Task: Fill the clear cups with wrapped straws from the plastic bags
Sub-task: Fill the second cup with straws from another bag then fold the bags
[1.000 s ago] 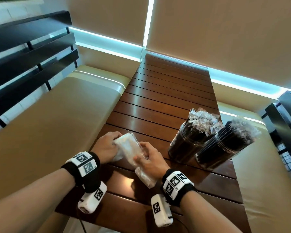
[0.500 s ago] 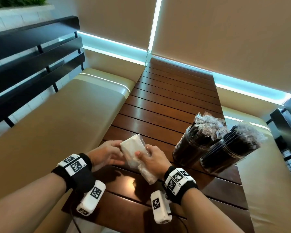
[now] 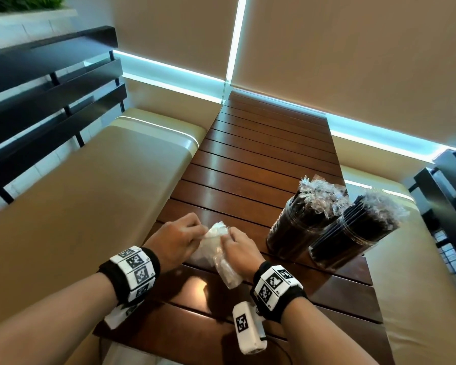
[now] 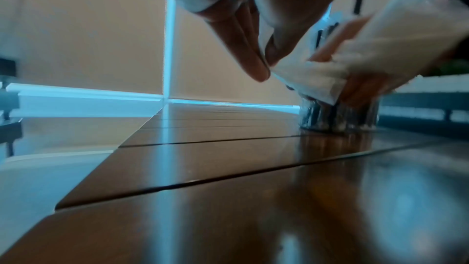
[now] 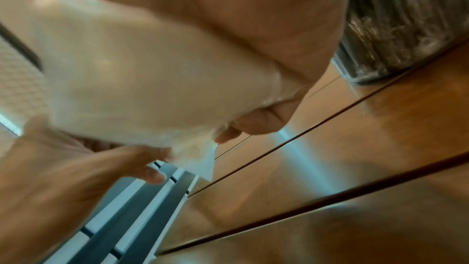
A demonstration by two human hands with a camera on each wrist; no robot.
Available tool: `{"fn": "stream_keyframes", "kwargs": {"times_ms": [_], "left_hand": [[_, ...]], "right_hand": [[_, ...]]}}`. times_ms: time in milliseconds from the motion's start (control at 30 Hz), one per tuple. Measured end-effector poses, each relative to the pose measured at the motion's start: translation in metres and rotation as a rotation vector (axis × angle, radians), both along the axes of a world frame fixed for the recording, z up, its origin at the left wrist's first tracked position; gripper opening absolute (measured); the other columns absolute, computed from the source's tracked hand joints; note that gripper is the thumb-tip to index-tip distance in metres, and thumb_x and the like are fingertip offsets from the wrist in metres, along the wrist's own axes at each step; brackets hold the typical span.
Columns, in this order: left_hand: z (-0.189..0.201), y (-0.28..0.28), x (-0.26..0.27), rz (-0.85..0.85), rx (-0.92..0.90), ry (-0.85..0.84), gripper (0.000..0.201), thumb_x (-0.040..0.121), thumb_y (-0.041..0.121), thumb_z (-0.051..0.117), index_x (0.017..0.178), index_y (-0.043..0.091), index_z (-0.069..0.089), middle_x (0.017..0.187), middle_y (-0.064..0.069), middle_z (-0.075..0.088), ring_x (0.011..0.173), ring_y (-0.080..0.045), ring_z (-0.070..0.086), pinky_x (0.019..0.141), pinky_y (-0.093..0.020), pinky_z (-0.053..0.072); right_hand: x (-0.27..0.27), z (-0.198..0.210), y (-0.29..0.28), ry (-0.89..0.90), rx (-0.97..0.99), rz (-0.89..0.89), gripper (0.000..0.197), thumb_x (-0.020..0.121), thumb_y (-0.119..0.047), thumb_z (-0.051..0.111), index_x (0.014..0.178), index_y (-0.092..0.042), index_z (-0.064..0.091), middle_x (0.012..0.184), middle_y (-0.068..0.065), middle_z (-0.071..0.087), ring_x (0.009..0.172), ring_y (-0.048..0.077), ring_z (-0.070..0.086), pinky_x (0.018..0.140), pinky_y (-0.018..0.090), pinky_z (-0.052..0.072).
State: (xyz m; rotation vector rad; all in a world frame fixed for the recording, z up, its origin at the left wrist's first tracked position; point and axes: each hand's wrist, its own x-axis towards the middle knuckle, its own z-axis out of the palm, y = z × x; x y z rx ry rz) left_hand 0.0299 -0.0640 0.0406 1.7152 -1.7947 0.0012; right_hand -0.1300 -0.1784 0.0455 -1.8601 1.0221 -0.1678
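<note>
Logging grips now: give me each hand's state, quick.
Left hand: pinching the crumpled clear plastic bag at its top.
Right hand: gripping the same bag.

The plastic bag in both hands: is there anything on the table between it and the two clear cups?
Nothing visible. The plastic bag, held by the left hand and right hand, is separated from the two clear cups only by bare table. Both cups already look packed with straws.
</note>
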Motion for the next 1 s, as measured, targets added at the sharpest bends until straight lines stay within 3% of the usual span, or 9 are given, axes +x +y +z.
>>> {"fn": "stream_keyframes", "kwargs": {"times_ms": [167, 300, 367, 467, 533, 633, 733, 867, 1000], "left_hand": [[-0.004, -0.001, -0.005, -0.072, 0.203, -0.205, 0.041, 0.087, 0.020, 0.058, 0.128, 0.023, 0.054, 0.123, 0.007, 0.050, 0.070, -0.012, 0.061, 0.063, -0.026, 0.057], [0.017, -0.009, -0.018, -0.001, 0.239, 0.394, 0.019, 0.094, 0.021, 0.059, 0.107, 0.026, 0.072, 0.123, 0.018, 0.057, 0.096, -0.007, 0.066, 0.086, -0.024, 0.054], [0.032, -0.019, -0.019, 0.077, 0.339, 0.701, 0.008, 0.090, 0.017, 0.067, 0.096, 0.016, 0.071, 0.112, 0.005, 0.066, 0.090, -0.008, 0.069, 0.081, -0.024, 0.057], [0.046, -0.032, -0.018, 0.040, 0.491, 0.914, 0.029, 0.084, 0.019, 0.074, 0.103, 0.008, 0.055, 0.092, -0.004, 0.069, 0.070, -0.010, 0.067, 0.062, -0.022, 0.055], [0.050, -0.039, -0.018, 0.078, 0.505, 0.751, 0.029, 0.081, 0.024, 0.077, 0.102, 0.014, 0.060, 0.089, -0.001, 0.069, 0.071, -0.010, 0.066, 0.059, -0.019, 0.051], [0.056, -0.045, -0.025, 0.296, 0.394, 0.385, 0.017, 0.077, 0.038, 0.073, 0.076, 0.025, 0.063, 0.073, 0.006, 0.065, 0.071, -0.014, 0.060, 0.060, -0.028, 0.045], [0.057, -0.046, -0.031, 0.416, 0.294, 0.340, 0.026, 0.077, 0.038, 0.070, 0.068, 0.019, 0.055, 0.065, 0.004, 0.059, 0.065, -0.016, 0.054, 0.063, -0.033, 0.044], [0.062, -0.041, -0.049, 0.171, 0.273, 0.598, 0.016, 0.084, 0.024, 0.067, 0.070, 0.020, 0.062, 0.067, -0.001, 0.061, 0.062, -0.010, 0.053, 0.062, -0.031, 0.048], [0.075, -0.032, -0.053, -0.108, 0.384, 1.080, 0.014, 0.091, 0.007, 0.061, 0.104, 0.005, 0.066, 0.098, -0.013, 0.067, 0.089, -0.021, 0.069, 0.075, -0.031, 0.058]], "right_hand": [[-0.003, 0.002, -0.001, -0.090, 0.039, -0.096, 0.024, 0.097, -0.024, 0.036, 0.086, -0.021, 0.058, 0.095, 0.002, 0.066, 0.082, 0.016, 0.058, 0.072, 0.033, 0.047], [-0.006, 0.006, -0.002, -0.127, -0.034, -0.121, 0.027, 0.096, -0.020, 0.036, 0.086, -0.018, 0.061, 0.087, 0.002, 0.067, 0.079, 0.016, 0.059, 0.072, 0.035, 0.047], [-0.006, 0.011, -0.002, -0.164, -0.067, -0.113, 0.027, 0.097, -0.017, 0.037, 0.083, -0.014, 0.060, 0.082, 0.002, 0.067, 0.072, 0.014, 0.057, 0.066, 0.032, 0.044], [-0.006, 0.016, 0.000, -0.227, -0.112, -0.089, 0.028, 0.096, -0.023, 0.038, 0.076, -0.011, 0.053, 0.072, 0.002, 0.062, 0.065, 0.013, 0.051, 0.062, 0.034, 0.043], [-0.007, 0.019, 0.000, -0.250, -0.162, -0.098, 0.033, 0.092, -0.035, 0.034, 0.078, -0.013, 0.054, 0.075, 0.001, 0.064, 0.069, 0.014, 0.055, 0.067, 0.037, 0.046], [-0.010, 0.026, -0.003, -0.264, -0.423, -0.219, 0.043, 0.093, -0.042, 0.025, 0.087, -0.016, 0.059, 0.086, 0.000, 0.062, 0.083, 0.017, 0.056, 0.078, 0.034, 0.043], [-0.010, 0.047, -0.007, -0.385, -0.541, -0.377, 0.043, 0.095, -0.038, 0.025, 0.079, -0.015, 0.058, 0.076, -0.003, 0.057, 0.076, 0.014, 0.052, 0.071, 0.029, 0.040], [-0.005, 0.064, -0.009, -0.405, -0.473, -0.474, 0.046, 0.095, -0.044, 0.024, 0.073, -0.017, 0.054, 0.066, -0.004, 0.057, 0.067, 0.010, 0.053, 0.064, 0.029, 0.040], [-0.008, 0.070, -0.015, -0.336, -0.433, -0.501, 0.048, 0.102, -0.048, 0.019, 0.079, -0.019, 0.050, 0.072, -0.003, 0.058, 0.074, 0.020, 0.056, 0.072, 0.037, 0.044]]}}
